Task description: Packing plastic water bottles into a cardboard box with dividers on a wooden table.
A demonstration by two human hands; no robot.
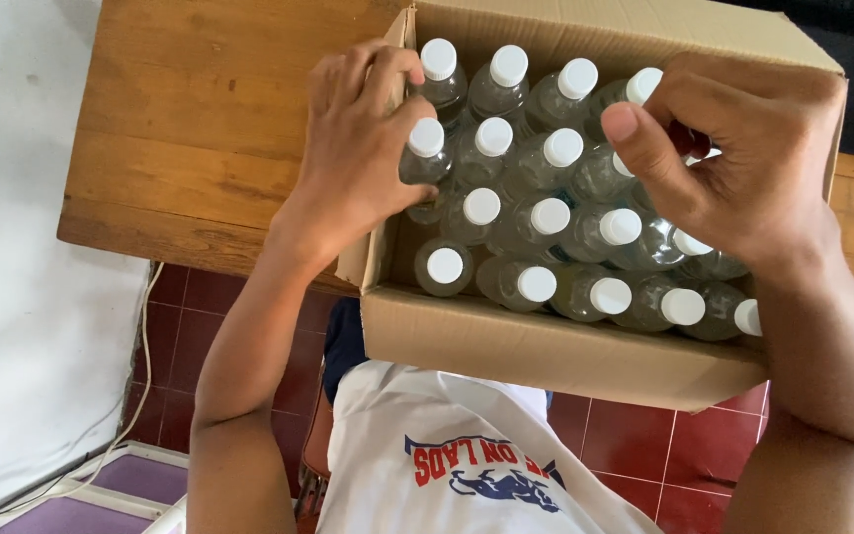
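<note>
White shirt [467, 455] lowest in frame. Box [546, 351] of capped bottles [536, 222] sits on wooden table [190, 129]. Left hand [363, 138] wraps a left-edge bottle [425, 158]; right hand [743, 158] is curled over right-side bottles, grip unclear.

Matt cardboard box [546, 346], clear plastic bottles [536, 222].

Bottles in a box on a table

Cardboard box [546, 351] on the wooden table [190, 129], overhanging its near edge; bottles [536, 222] upright in rows inside. Left hand [363, 148] at the box's left wall, over the leftmost bottles; right hand [733, 163] over the bottles at right.
</note>
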